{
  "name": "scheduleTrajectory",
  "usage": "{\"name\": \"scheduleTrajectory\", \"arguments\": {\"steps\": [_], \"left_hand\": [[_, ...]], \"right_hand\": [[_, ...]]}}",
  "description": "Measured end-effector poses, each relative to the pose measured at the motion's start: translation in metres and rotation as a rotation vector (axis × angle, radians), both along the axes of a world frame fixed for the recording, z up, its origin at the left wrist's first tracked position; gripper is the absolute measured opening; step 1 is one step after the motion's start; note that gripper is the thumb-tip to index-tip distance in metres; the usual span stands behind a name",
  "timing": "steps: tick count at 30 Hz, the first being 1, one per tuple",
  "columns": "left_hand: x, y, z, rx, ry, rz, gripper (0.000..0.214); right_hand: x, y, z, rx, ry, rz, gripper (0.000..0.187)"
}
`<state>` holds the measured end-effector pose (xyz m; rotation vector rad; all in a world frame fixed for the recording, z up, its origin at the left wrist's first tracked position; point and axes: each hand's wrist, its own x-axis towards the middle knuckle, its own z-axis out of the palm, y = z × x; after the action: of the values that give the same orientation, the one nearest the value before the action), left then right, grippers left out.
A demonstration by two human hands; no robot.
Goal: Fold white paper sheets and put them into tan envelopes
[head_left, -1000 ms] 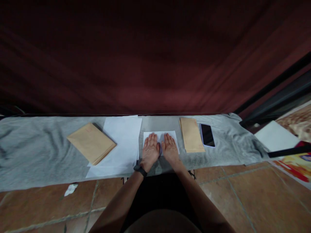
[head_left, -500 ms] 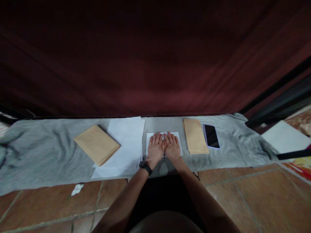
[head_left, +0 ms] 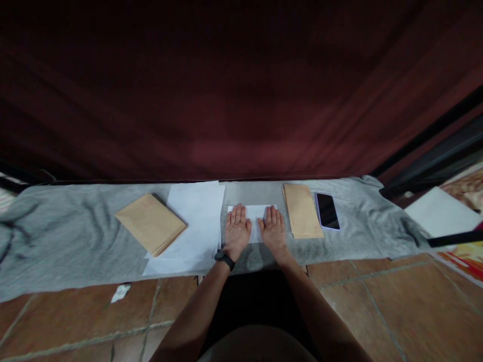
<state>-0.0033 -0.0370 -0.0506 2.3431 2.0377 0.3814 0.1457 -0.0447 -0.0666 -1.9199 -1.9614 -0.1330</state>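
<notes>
White paper point(head_left: 254, 213): likely very light, thin and pliable; should crease readily and may slide on the soft surface beneath. Fragile mainly in that it could wrinkle or tear if pulled. Best hold judged to be a pinch at a far corner or along the exposed far edge; flat palms suit pressing, less so lifting.

Appearance: plain white, roughly rectangular, long side running left to right, smaller than the sheets at left. Faint grey shading between the hands; no print made out. Whether folded or single-layer, cannot tell.

Position: on the grey cloth point(head_left: 362, 216), in front of the person, under both hands.

Grip: left hand point(head_left: 237, 232) palm down on the left part of the paper, fingers extended and close together, thumb angled inward; right hand point(head_left: 273, 232) mirrors it on the right part. Neither is closed around anything. Thumbs apart, strip of paper visible between. Dark wristband point(head_left: 225, 259) on left wrist.

Outward: large white sheets point(head_left: 199, 216) just left, with a brown envelope stack point(head_left: 149, 221) partly overlapping them; brown envelopes point(head_left: 304, 211) near the right hand, then a phone point(head_left: 327, 211) just beyond
</notes>
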Motion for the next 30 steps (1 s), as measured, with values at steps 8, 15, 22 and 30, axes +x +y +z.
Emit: {"name": "scheduleTrajectory", "arguments": {"steps": [8, 15, 22, 30], "left_hand": [[-0.002, -0.001, 0.005, 0.03, -0.05, 0.071, 0.058], [0.001, -0.053, 0.007, 0.013, -0.034, -0.177, 0.056], [-0.007, -0.085, 0.007, 0.047, 0.014, -0.168, 0.06], [-0.009, -0.087, 0.01, 0.019, 0.025, -0.226, 0.061]], "right_hand": [[0.005, -0.005, -0.002, 0.017, 0.032, -0.014, 0.066], [0.003, -0.006, -0.001, -0.005, 0.02, -0.028, 0.065], [0.005, -0.006, 0.003, 0.039, 0.066, -0.012, 0.062], [-0.003, -0.063, 0.015, -0.076, 0.012, 0.318, 0.051]]}}
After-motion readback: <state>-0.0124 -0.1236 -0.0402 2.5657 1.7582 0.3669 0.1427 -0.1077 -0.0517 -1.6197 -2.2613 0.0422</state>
